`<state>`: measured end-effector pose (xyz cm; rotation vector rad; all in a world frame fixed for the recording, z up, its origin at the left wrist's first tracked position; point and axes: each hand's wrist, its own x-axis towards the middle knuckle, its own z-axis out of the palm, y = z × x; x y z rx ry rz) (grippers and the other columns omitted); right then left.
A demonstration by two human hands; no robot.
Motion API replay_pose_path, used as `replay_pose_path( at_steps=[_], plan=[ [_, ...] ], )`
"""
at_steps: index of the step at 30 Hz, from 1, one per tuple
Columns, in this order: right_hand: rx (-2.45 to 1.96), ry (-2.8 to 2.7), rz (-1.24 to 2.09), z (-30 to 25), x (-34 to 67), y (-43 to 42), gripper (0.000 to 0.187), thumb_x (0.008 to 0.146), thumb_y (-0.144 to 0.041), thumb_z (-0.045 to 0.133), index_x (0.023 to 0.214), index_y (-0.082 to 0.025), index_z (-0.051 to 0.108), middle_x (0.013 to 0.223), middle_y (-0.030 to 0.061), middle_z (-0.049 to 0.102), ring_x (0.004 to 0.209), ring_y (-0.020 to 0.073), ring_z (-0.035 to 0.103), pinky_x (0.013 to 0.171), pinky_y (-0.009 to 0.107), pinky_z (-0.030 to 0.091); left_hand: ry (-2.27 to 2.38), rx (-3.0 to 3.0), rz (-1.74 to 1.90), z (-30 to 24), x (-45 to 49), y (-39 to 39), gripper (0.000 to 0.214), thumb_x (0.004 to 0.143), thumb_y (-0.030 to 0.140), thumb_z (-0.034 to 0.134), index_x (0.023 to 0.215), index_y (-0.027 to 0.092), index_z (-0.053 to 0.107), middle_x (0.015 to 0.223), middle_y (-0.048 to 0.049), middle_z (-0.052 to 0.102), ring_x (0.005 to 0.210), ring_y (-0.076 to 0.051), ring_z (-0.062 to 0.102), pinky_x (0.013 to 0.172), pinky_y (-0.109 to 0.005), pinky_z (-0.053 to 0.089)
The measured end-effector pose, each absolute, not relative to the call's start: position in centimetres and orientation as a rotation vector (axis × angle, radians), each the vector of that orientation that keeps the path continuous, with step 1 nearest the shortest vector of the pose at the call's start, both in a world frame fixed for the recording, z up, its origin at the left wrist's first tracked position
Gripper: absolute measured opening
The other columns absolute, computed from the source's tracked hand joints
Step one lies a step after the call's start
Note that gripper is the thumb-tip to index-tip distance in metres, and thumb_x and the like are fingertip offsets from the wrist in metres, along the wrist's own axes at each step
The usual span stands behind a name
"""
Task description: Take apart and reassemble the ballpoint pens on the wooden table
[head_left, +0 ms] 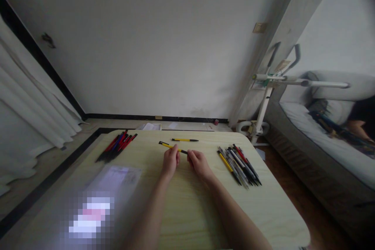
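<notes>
Between both hands, a yellow and black pen [166, 145] is held just above the table. My left hand [171, 160] pinches its yellow barrel, the clip end sticking out to the left. At the black tip end, my right hand [199, 161] has its fingers closed on the same pen. Beyond the hands lies a second yellow pen [184, 140] with black ends. To the right is a pile of pens [238, 164], mostly clear, black and grey, with a yellow and a red one. Another bunch of pens [117, 144], red, black and blue, lies at the left.
The light wooden table [187, 211] has rounded corners. On its left side lies a clear plastic bag or sheet [117, 177], partly blurred out. Behind stands a bare wall [164, 47]. White exercise equipment [263, 105] and a grey sofa [287, 148] with a person on it are at the right.
</notes>
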<state>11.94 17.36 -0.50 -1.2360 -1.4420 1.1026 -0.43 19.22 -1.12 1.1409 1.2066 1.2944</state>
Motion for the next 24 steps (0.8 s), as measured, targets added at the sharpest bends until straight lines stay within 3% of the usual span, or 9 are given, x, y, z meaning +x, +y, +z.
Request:
replay_pose_path(
  at_steps=[24],
  plan=[
    [-1.242, -1.522, 0.867, -0.83, 11.75, 17.23, 0.028, 0.078, -0.037, 0.045, 0.078, -0.013, 0.06, 0.06, 0.0016, 0.055, 0.055, 0.0114, 0.049, 0.052, 0.021, 0.037, 1.243, 1.168, 1.339, -0.86, -0.56, 19.07, 0.05, 0.077, 0.048, 0.038, 0.037, 0.019, 0.033, 0.03, 0.0033, 0.032, 0.03, -0.008, 0.032, 0.037, -0.021, 0.024]
  ],
)
